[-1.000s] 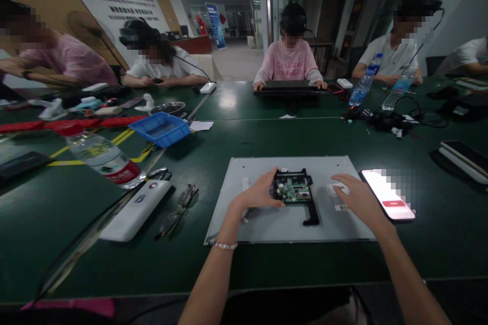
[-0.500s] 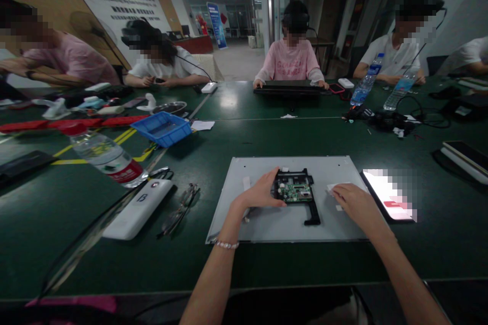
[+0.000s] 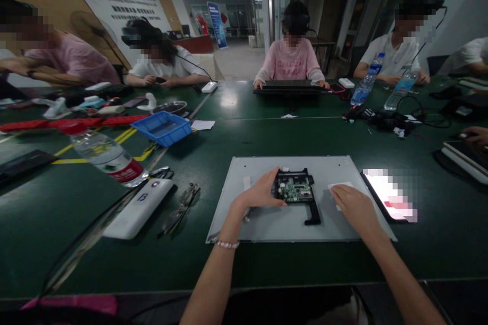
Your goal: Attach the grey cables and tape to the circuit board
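The left hand (image 3: 260,192) curves openly round the left side of the black frame (image 3: 313,213), probably light and stiff; I'd hold its rim, sparing the fragile-looking green board (image 3: 295,193). It's angular, lying on a grey panel (image 3: 267,226). The right hand's (image 3: 354,207) fingers bunch on thin white cloth (image 3: 340,184).

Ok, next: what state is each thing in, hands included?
Left hand: spread, at the black frame's left side
Right hand: closed on white sheet
White sheet: partly hidden by fingers
Black frame: lying on panel, green circuit board exposed
Gray panel: lying flat
Phone: screen lit
Red-capped bottle: cap on
Blue basket: open-topped
Glasses: on table, folding unclear
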Demonstrator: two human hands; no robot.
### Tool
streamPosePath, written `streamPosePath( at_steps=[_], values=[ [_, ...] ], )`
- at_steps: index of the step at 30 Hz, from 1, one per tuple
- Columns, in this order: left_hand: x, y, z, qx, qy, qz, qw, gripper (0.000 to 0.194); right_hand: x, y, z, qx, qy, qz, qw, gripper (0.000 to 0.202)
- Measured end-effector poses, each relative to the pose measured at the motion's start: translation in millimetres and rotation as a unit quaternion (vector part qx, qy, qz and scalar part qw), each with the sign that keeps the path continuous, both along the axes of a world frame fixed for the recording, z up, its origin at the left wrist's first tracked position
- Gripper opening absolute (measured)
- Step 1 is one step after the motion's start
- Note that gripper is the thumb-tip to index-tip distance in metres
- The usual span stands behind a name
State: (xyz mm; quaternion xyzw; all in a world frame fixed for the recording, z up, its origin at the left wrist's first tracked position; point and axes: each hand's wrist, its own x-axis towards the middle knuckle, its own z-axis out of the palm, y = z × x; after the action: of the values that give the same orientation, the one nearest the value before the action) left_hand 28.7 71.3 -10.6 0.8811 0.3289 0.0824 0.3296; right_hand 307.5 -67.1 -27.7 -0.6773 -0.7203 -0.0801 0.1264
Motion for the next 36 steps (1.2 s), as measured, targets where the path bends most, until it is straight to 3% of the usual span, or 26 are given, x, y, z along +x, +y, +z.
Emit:
streamPosePath(
  at_steps=[11,18,36],
  values=[
    [1.0,0.3,-0.4,0.006,-0.018,-0.008,1.0,0.113,-43.6,5.3,-1.7,0.027,0.046,0.008,0.999,0.027],
    [1.1,-0.1,1.2,0.007,-0.022,-0.008,1.0,0.112,-45.8,3.6,-13.0,0.05,0.073,0.033,0.996,0.03],
    [-0.2,1.8,-3.7,0.003,-0.021,-0.007,1.0,0.114,-46.6,-0.8,-17.7,0.033,0.189,0.067,0.979,0.041]
  ],
)
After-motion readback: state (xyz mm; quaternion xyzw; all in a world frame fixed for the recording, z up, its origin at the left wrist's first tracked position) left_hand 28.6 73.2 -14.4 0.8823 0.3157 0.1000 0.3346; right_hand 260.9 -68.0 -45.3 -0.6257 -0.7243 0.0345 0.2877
